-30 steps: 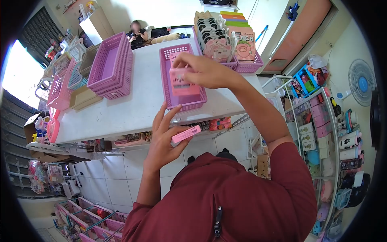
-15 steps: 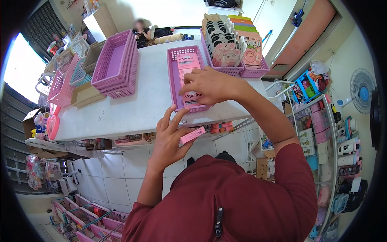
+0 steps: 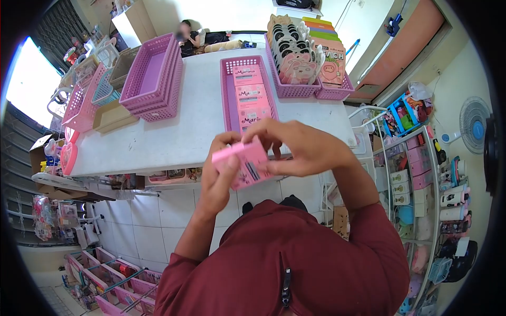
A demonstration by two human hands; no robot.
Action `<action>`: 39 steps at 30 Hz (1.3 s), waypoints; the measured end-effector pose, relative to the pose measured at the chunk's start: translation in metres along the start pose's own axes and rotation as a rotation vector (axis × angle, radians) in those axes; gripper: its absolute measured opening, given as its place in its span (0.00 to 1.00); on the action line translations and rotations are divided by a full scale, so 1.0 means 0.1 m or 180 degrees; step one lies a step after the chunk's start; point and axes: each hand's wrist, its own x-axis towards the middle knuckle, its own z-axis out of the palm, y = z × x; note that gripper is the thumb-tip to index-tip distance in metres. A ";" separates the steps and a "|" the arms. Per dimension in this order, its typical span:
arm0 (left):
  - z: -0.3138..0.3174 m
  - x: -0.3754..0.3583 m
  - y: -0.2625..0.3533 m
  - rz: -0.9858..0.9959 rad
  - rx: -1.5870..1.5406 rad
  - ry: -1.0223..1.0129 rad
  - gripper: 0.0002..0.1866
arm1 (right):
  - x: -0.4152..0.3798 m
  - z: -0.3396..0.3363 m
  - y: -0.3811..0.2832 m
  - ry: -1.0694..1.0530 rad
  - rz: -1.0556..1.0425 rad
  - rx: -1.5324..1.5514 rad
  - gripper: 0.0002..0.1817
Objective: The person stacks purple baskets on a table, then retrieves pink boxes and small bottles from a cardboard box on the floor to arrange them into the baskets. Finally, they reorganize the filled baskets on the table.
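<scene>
Above the table's front edge, a pink box (image 3: 249,167) with dark print on its broad face is tilted between my hands. My left hand (image 3: 220,174) is closed on its left side, thumb across the front. Curled round its right and upper edge is my right hand (image 3: 300,150), thumb against the face; some fingertips are hidden behind it. Just beyond, a purple basket (image 3: 227,100) holds a row of pink cartons (image 3: 250,98) marked "Marina". My hands partly cover the nearest carton.
Stacked purple baskets (image 3: 150,79) stand to the left on the white table (image 3: 200,95). Panda-faced items (image 3: 292,50) fill a basket at the back right. A wire shelf (image 3: 421,210) with goods is at the right. A person (image 3: 188,45) sits beyond the table.
My right hand has drawn back from the basket to meet my left hand. The pink box between them is turned to show its broad face. The nearest carton is more exposed.
</scene>
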 end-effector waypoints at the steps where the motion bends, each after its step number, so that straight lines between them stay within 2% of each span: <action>1: 0.00 0.08 0.02 -0.0173 -0.0095 0.0055 0.17 | 0.02 0.03 0.08 0.0345 0.0055 0.0275 0.28; 3: -0.01 0.15 0.00 -0.0311 -0.0093 0.0215 0.19 | 0.09 0.02 0.27 0.1088 -0.0088 0.0641 0.29; 4: -0.01 0.19 -0.04 -0.0289 -0.0087 0.0197 0.19 | 0.12 -0.05 0.35 0.1106 -0.0104 0.0624 0.29; 6: -0.03 0.27 -0.14 0.0433 0.0884 0.0537 0.25 | 0.19 -0.26 0.47 0.1808 -0.0235 0.0709 0.26; 7: -0.10 0.30 -0.15 0.0588 0.1595 0.0493 0.33 | 0.24 -0.37 0.48 0.1830 -0.0227 0.0709 0.26; 8: -0.10 0.32 -0.17 0.0583 0.1589 0.0471 0.33 | 0.31 -0.48 0.48 0.1788 -0.0117 0.0479 0.24; 10: -0.09 0.35 -0.22 0.0861 0.2487 0.0379 0.42 | 0.41 -0.62 0.53 0.1748 0.0007 0.0256 0.22; 11: -0.11 0.36 -0.25 0.0668 0.2466 0.0212 0.47 | 0.46 -0.66 0.60 0.1385 0.0080 -0.0281 0.20; 13: -0.16 0.38 -0.41 0.0675 0.2377 0.0150 0.45 | 0.54 -0.65 0.68 0.0620 0.0048 -0.0979 0.19; 14: -0.17 0.39 -0.47 0.0686 0.2294 0.0097 0.43 | 0.56 -0.62 0.74 0.0613 0.0048 -0.0987 0.19; 16: -0.19 0.38 -0.54 0.0723 0.2314 0.0125 0.42 | 0.60 -0.52 0.81 0.0159 0.0125 -0.0996 0.21; 18: -0.21 0.38 -0.55 0.0761 0.2339 0.0163 0.42 | 0.53 -0.44 0.81 0.0167 0.0219 -0.1313 0.23; 20: -0.23 0.39 -0.55 0.0757 0.2383 0.0161 0.40 | 0.45 -0.37 0.82 0.0514 -0.0095 -0.2735 0.24; 21: -0.23 0.39 -0.55 0.0745 0.2389 0.0170 0.40 | 0.46 -0.36 0.79 0.0504 -0.0102 -0.2726 0.24; 23: -0.23 0.40 -0.54 0.0694 0.2323 0.0151 0.39 | 0.46 -0.36 0.71 0.0161 0.0386 -0.2752 0.23; 27: -0.24 0.43 -0.55 0.0796 0.2246 0.0118 0.38 | 0.61 -0.40 0.75 0.0102 -0.0120 -0.2695 0.26; 29: -0.22 0.41 -0.51 0.0586 0.2063 0.0114 0.39 | 0.71 -0.50 0.74 -0.0379 0.0095 -0.2611 0.30; 36: -0.21 0.40 -0.55 0.0658 0.2219 0.0173 0.39 | 0.79 -0.64 0.55 -0.0724 0.0414 -0.2148 0.29; 38: -0.21 0.39 -0.56 0.0615 0.2120 0.0209 0.39 | 0.80 -0.65 0.59 -0.0454 -0.0291 -0.2073 0.27; 39: -0.21 0.40 -0.55 0.0613 0.2120 0.0219 0.39 | 0.81 -0.67 0.54 -0.0463 -0.0296 -0.2074 0.27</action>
